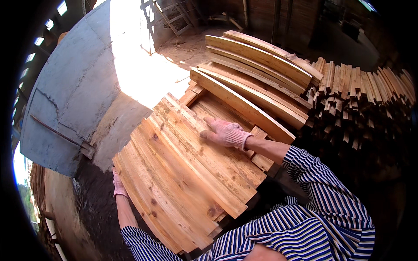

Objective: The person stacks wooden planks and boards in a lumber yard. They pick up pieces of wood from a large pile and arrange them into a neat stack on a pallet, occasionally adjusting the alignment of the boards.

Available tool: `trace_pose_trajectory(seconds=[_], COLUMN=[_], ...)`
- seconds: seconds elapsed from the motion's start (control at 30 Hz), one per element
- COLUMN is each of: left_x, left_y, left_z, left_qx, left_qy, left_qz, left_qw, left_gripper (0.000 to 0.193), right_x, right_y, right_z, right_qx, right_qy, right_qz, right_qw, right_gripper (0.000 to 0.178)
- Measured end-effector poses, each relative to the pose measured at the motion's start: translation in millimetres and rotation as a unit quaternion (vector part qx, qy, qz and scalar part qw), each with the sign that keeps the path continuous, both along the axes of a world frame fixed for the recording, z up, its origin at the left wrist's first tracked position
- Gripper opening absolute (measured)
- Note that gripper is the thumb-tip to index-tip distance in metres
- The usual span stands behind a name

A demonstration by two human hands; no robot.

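Wooden boards (174,161) lie side by side in front of me, their lengths running from the far left toward my body. My right hand (226,132), in a pink knitted glove, rests on the right-hand boards with thumb and fingers apart. Against the outer side of the leftmost board (143,195) is my left hand (119,182), gloved the same way. The board's edge hides most of its fingers, so its grip cannot be made out. Just beyond my right hand, a board standing on edge (244,104) leans along the pile.
More long boards (265,61) are stacked at the far right. Beyond them lies a big pile of short wood strips (361,87). A long-handled tool (61,130) leans on the grey slab at left. A wooden ladder (174,17) stands at the back, near bright sunlit ground.
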State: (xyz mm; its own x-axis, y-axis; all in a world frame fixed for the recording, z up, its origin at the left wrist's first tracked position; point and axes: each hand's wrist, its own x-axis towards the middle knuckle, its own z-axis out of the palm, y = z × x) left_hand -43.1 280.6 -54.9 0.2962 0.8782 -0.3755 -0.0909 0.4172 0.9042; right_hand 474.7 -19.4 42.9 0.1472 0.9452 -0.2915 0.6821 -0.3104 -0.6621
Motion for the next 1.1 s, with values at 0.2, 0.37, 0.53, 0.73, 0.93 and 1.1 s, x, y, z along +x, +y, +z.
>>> trace_pose_trajectory(seconds=[0.2,0.37,0.53,0.73,0.93,1.1], left_x=[27,16,42,24,32,38], left_y=[-101,-206,-244,-242,-245,-249], left_z=[34,63,83,63,72,66], left_qx=[-0.12,-0.073,-0.073,-0.087,-0.1,-0.104], left_qy=[-0.066,0.004,0.033,0.038,0.05,0.047], left_qz=[-0.033,-0.011,0.025,0.039,0.058,0.063], left_qw=[0.99,0.997,0.996,0.995,0.992,0.992], left_gripper=[0.105,0.094,0.079,0.054,0.045,0.048], right_x=[87,81,135,113,31,56], right_y=[-14,-11,-27,-27,-11,-3], right_z=[-13,12,-28,33,38,21], right_qx=[0.01,0.034,0.099,0.087,-0.005,0.057], right_qy=[-0.469,-0.383,-0.566,-0.408,-0.069,-0.048], right_qz=[-0.071,-0.117,-0.05,-0.119,-0.017,-0.092], right_qw=[0.88,0.916,0.817,0.901,0.997,0.993], right_gripper=[0.069,0.055,0.058,0.049,0.057,0.058])
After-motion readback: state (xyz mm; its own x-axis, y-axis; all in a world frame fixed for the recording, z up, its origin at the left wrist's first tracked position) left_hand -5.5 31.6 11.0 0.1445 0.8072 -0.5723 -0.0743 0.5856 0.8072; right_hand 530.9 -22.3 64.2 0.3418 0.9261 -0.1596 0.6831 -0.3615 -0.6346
